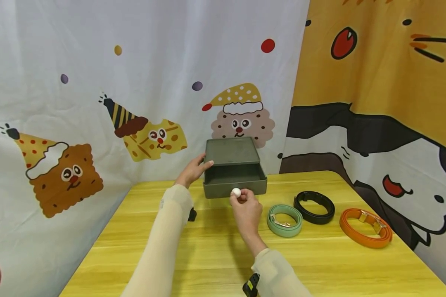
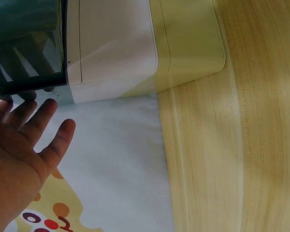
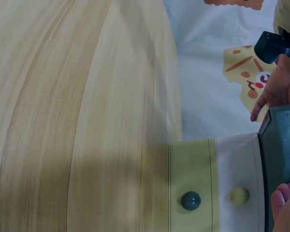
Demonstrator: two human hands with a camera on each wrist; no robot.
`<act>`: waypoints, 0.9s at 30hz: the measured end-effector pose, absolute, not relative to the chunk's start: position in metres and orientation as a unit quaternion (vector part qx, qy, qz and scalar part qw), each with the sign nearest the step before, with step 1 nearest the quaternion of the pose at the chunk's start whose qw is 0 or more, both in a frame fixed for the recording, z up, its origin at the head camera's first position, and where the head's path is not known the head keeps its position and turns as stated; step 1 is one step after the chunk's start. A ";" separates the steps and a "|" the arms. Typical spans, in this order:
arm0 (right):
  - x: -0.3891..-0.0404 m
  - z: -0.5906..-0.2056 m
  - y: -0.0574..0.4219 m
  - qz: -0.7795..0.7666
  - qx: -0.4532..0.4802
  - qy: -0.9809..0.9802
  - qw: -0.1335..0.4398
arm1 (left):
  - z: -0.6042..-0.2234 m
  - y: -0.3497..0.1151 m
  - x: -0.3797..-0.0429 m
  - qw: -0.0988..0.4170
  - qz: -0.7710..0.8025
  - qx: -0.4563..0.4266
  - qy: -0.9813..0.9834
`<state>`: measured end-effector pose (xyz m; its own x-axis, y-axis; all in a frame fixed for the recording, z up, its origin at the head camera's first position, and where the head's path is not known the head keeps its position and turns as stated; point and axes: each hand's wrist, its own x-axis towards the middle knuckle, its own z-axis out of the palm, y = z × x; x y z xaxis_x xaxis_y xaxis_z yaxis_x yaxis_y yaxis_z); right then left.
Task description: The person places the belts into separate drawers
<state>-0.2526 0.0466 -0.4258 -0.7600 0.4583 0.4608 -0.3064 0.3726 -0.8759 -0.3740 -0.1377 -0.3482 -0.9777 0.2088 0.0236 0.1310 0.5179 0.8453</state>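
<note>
A small chest of drawers (image 1: pixel 232 150) stands at the back of the table, its dark green top drawer (image 1: pixel 219 190) pulled out. My right hand (image 1: pixel 248 210) pinches the white round knob (image 1: pixel 236 192) on that drawer's front. My left hand (image 1: pixel 193 170) rests against the chest's left side, thumb near the top edge. In the left wrist view the left hand's fingers (image 2: pixel 38 121) are spread and mostly straight beside the green part. The right wrist view shows a white drawer (image 3: pixel 237 159) with a yellow knob (image 3: pixel 239 195) and a yellow-green drawer (image 3: pixel 191 164) with a dark knob (image 3: pixel 190 200).
To the right on the wooden table (image 1: pixel 212 255) lie three coiled belts: a green belt (image 1: pixel 273 222), a black belt (image 1: pixel 328 210) and an orange belt (image 1: pixel 357 237). A cartoon-printed white curtain (image 1: pixel 163 53) hangs right behind the table. Dark wrist devices (image 1: pixel 251 284) are strapped to both sleeves.
</note>
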 end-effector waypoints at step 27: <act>-0.244 -0.428 0.044 0.550 -0.048 -0.753 0.358 | -0.350 -0.138 -0.374 0.037 0.482 0.094 0.871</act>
